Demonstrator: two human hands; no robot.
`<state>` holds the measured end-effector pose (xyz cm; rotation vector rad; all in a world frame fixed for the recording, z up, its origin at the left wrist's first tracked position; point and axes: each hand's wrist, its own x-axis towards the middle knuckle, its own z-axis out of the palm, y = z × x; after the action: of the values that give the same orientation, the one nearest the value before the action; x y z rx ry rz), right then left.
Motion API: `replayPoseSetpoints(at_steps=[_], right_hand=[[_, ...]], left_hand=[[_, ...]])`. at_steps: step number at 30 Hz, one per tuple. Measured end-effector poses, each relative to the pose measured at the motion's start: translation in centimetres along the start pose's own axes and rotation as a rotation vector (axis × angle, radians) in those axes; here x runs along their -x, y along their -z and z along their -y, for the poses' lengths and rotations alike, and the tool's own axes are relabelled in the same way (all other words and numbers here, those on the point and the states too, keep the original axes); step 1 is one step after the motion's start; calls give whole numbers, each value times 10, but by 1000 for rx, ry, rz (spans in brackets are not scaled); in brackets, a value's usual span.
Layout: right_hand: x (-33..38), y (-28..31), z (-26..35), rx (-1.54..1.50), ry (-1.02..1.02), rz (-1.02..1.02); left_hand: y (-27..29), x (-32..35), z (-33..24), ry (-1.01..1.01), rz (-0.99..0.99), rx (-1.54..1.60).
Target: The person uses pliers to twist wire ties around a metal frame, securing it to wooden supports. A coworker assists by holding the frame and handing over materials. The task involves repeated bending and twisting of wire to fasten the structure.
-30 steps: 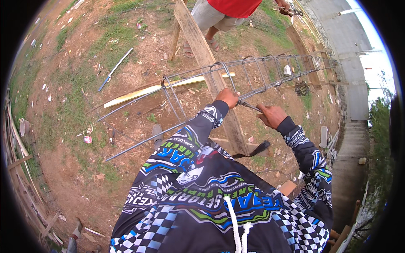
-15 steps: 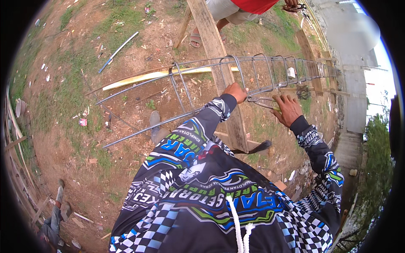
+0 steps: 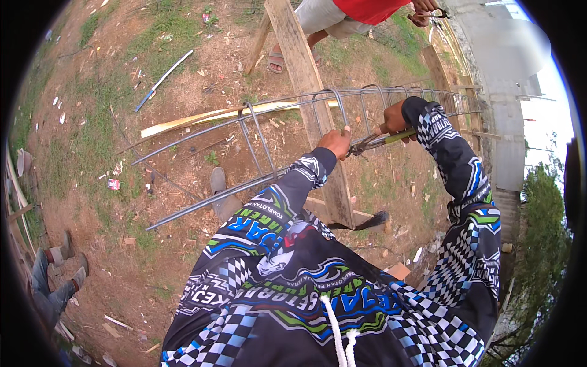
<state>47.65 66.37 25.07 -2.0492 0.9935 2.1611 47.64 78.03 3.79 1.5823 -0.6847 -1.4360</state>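
A long rebar cage [image 3: 257, 136], made of grey bars with bent stirrups, runs from the left of centre to the far right. My left hand [image 3: 335, 144] is closed around its near bars beside a stirrup, over a wooden plank. My right hand [image 3: 396, 122] grips the pincers [image 3: 386, 139], which have yellow-green handles. Their jaws lie against the near bars right beside my left fingers. Whether a wire is caught in the jaws is too small to tell.
A wooden plank [image 3: 299, 55] props the cage from below, and another board [image 3: 440, 70] stands farther right. Across the cage stands a person in a red shirt [image 3: 370, 9], a tool in hand. Another person's legs [image 3: 52, 284] show at lower left. A blue-and-white strip [image 3: 162, 82] lies on the ground.
My right hand has risen and turned over, its fingers now wrapped round the pincers' handles. The pincers have swung with it. My left hand and the near bars have shifted slightly.
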Motion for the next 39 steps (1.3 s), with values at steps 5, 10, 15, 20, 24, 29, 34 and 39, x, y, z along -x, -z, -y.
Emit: replayPoseSetpoints(at_steps=[5,10,15,20,24,29,34,39], right_hand=[[-6,33,12,85,6,62],[-13,-12,-32,-284,6,73],[-31,-55,-49,-418,79,113],[-32,-78,-69,-610,326,81],[-7,-110,-74,-692,502,-347],[-31,-148,-103,-1078,1003,-694],[-87,-175,-76,-1813,1281,-1184],[-89,-167,-35,-2535,1225,-1509]], left_hand=[[14,15,-15,84,51,70],[-8,42,-7,-851,-476,-222],[-77,65,-30,-867,-286,-330],[-96,23,-37,-789,-241,-514],[-73,14,-39,-910,-121,-635],[-73,7,-40,-904,-8,-590],[-60,-2,-47,-883,-21,-443],[-51,24,-62,-709,132,-476]])
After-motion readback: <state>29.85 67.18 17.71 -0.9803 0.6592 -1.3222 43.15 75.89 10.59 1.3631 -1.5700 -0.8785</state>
